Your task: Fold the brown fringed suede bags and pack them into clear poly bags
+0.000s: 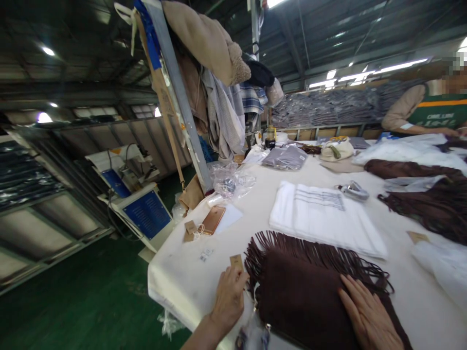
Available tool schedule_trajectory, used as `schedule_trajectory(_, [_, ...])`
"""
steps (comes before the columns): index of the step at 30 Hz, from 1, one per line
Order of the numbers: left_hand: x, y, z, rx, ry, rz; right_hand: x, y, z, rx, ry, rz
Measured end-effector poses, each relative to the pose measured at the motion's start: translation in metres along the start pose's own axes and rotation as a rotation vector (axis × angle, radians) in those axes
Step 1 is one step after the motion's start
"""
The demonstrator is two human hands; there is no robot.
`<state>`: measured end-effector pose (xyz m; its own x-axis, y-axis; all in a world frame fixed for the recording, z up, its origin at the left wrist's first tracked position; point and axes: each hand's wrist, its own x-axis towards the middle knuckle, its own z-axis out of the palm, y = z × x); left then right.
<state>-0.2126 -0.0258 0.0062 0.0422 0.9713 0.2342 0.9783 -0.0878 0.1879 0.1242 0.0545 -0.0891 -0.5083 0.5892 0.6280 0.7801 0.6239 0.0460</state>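
A dark brown fringed cloth (302,291) lies folded on the white-covered table, its fringe along the far edge. My left hand (230,291) is beside its left edge, fingers closed on a small tan tag (236,262) with a string hanging below. Flat on the right part of the brown cloth rests my right hand (368,311), fingers spread. Beyond the fringe is a folded white cloth (324,216) with grey stripes.
A phone (213,220) and another tag (189,231) lie on the left of the table (175,267). A metal post (182,97) holds hanging garments. Brown cloths and clear plastic lie at right, near a person (434,112) in a green apron.
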Motion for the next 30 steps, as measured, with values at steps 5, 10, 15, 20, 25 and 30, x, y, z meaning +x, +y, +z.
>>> schedule_trajectory(5, [0.027,-0.021,-0.015,0.088,-0.111,0.054,-0.003,0.004,0.003,-0.012,-0.006,0.001])
schedule_trajectory(10, [0.002,-0.037,-0.032,0.149,-0.198,0.064,0.002,0.002,-0.003,-0.012,0.046,-0.042])
schedule_trajectory(15, [-0.043,-0.028,-0.045,0.107,-0.252,-0.101,0.010,-0.004,-0.009,-0.045,0.020,-0.039])
schedule_trajectory(20, [-0.031,0.014,-0.034,-0.397,-0.261,-0.357,0.009,-0.001,-0.006,-0.048,0.025,-0.063])
schedule_trajectory(25, [-0.009,0.041,-0.015,-0.592,-0.300,-0.567,0.005,0.002,-0.004,-0.048,0.024,-0.050])
schedule_trajectory(30, [-0.005,0.044,-0.014,-0.912,-0.410,-0.742,0.004,0.005,-0.005,-0.075,0.009,-0.059])
